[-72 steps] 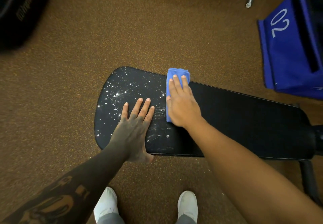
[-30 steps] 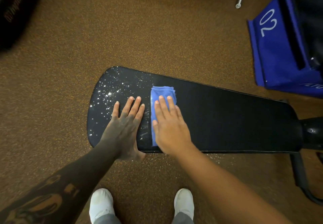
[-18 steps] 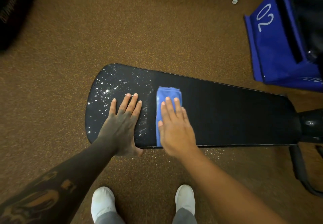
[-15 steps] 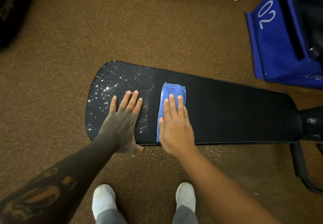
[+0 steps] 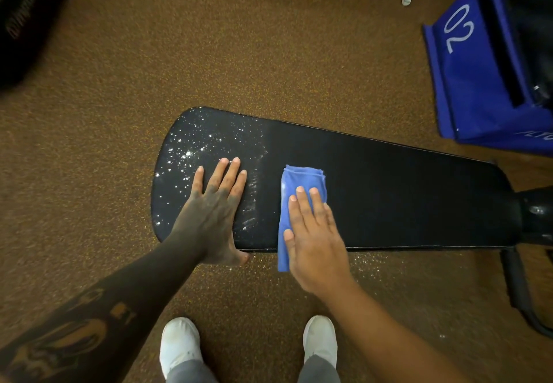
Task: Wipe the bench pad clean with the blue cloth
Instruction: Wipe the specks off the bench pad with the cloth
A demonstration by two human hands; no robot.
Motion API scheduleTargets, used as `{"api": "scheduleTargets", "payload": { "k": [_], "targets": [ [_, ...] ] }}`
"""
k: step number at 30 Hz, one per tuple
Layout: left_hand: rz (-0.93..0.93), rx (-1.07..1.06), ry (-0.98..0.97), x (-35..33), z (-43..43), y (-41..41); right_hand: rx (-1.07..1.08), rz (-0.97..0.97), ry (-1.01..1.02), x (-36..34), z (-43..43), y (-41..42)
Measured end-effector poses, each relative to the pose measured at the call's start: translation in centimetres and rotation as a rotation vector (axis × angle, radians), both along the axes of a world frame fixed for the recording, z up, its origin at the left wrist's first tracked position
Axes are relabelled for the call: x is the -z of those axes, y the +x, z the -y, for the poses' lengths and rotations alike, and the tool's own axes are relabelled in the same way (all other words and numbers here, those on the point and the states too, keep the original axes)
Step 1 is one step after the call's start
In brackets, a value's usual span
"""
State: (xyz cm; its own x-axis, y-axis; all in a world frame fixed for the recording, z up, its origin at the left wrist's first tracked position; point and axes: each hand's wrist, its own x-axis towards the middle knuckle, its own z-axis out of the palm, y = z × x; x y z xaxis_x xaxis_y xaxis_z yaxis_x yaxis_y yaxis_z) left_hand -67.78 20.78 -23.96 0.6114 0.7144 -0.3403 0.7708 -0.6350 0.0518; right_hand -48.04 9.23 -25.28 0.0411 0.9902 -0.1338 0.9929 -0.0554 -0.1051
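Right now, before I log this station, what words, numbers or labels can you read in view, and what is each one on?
"02": white digits, turned sideways, on the blue box.
Unreadable: white lettering at the blue box's lower edge, cut off by the frame.
Unreadable: pale lettering on the black object at top left, too blurred.
None on the bench pad or the blue cloth.

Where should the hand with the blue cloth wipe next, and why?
Probably slide the blue cloth left under the right hand, toward the white specks beside the left hand; the bench pad looks clean to its right.
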Motion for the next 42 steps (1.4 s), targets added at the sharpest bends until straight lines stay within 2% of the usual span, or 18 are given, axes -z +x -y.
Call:
{"api": "scheduleTargets", "payload": {
  "k": [4, 7, 10, 14, 17, 19, 23, 26, 29, 35, 39, 42],
  "targets": [
    [-0.01, 0.003, 0.006, 0.0, -0.1, 0.0, 0.203, -0.058, 0.019, -0.2, -0.5, -2.4],
    [0.004, -0.001, 0.005, -0.1, 0.0, 0.1, 0.053, -0.05, 0.013, -0.3, -0.2, -4.4],
    [0.005, 0.0, 0.005, -0.2, 0.0, -0.1, -0.025, -0.023, 0.016, 0.0, -0.8, -1.7],
    [-0.008, 0.009, 0.003, -0.4, -0.3, -0.8, 0.264, -0.075, 0.041, 0.0, -0.8, -2.5],
    [-0.007, 0.014, -0.005, -0.5, -0.5, -1.4, 0.104, -0.087, 0.063, 0.2, -0.3, -5.4],
    [-0.022, 0.023, -0.013, -0.4, -0.7, -1.5, 0.004, -0.045, 0.074, 0.6, -0.6, -4.2],
    [-0.038, 0.041, 0.003, -0.3, -1.0, -1.9, 0.25, -0.088, 0.089, 0.3, -1.4, -4.1],
    [-0.026, 0.045, 0.015, -0.4, -0.9, -2.1, 0.111, -0.073, 0.072, 0.2, -1.3, -6.6],
    [-0.016, 0.041, 0.023, -0.3, -0.9, -2.0, -0.018, -0.033, 0.047, 0.1, -1.9, -4.9],
    [-0.008, 0.043, -0.002, -0.4, -1.0, -2.3, -0.006, -0.037, 0.012, -1.7, -2.8, -4.7],
    [0.023, 0.028, -0.028, -0.5, -1.0, -2.5, 0.127, -0.033, -0.003, -1.7, -3.8, -5.1],
    [0.008, 0.018, -0.019, -0.4, -0.9, -2.4, 0.137, -0.032, -0.042, -0.7, -4.3, -5.9]
  ]
}}
